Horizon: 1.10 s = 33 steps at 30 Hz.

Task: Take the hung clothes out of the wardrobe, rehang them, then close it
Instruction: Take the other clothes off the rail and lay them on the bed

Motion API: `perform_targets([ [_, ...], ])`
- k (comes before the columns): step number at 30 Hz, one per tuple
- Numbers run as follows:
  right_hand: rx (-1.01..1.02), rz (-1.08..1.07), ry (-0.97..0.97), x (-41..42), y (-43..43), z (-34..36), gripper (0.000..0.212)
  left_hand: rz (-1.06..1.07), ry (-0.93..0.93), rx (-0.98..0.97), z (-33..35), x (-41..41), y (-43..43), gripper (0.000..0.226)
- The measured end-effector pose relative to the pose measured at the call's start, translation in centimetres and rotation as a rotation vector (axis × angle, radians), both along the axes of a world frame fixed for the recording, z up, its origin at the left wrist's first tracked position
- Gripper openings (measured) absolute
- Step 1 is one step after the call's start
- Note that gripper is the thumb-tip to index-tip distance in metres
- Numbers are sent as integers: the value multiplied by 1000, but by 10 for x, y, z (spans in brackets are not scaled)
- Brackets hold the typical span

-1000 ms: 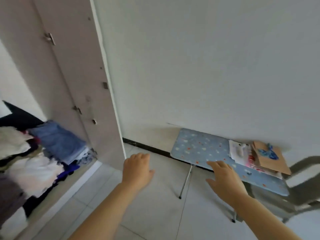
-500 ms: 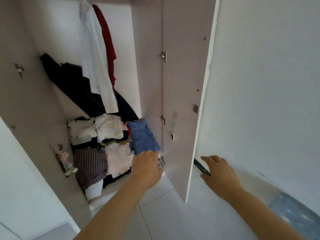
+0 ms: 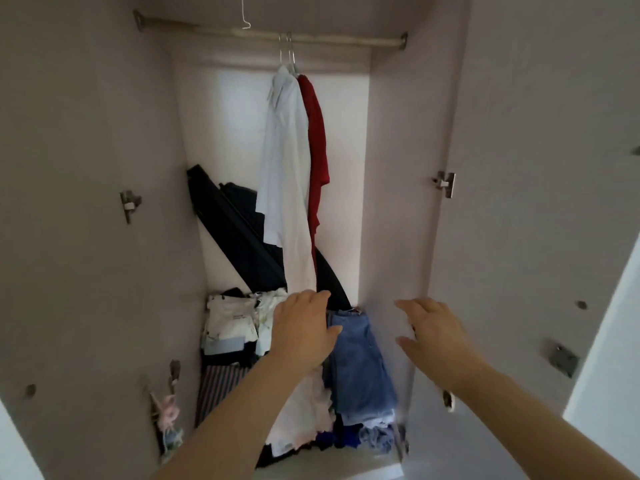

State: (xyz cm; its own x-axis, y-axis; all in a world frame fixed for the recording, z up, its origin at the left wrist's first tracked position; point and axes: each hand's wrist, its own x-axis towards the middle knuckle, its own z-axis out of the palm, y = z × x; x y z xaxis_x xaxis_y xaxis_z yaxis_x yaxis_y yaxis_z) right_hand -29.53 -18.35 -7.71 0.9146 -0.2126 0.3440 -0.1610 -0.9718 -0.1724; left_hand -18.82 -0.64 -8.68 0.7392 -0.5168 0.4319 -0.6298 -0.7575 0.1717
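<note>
Above the left hand (image 3: 301, 332), a white shirt (image 3: 284, 168) and a red shirt (image 3: 317, 133) hang side by side on the rail (image 3: 346, 40) of the open wardrobe (image 3: 394, 168). Both hands are empty, with fingers relaxed and apart. The right hand (image 3: 434, 332) hovers beside the left, and folded blue jeans (image 3: 360, 362) lie between them.

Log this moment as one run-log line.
phase: reach | left hand: open, empty | right hand: open, empty | white shirt, red shirt: hanging on rail | wardrobe: open
</note>
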Motion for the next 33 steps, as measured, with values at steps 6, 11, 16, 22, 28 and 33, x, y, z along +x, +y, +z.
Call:
perform_targets([
  [6,-13,130,-81,120,-14,51,59,71,-69,-109,54,102,-16,63],
  [11,-47,268,-257,216,-31,103,57,152,-165,-224,94,184,-28,60],
  [16,-152,411,-420,306,-46,166,55,229,-245,-370,137,251,-40,55],
  [22,-260,546,-588,388,-31,239,53,291,-320,-442,186,317,-46,53],
  [28,-364,539,-668,458,-3,293,42,282,-335,-531,224,388,-40,53],
  [33,-504,375,-631,529,19,319,24,199,-355,-578,239,451,-38,53],
])
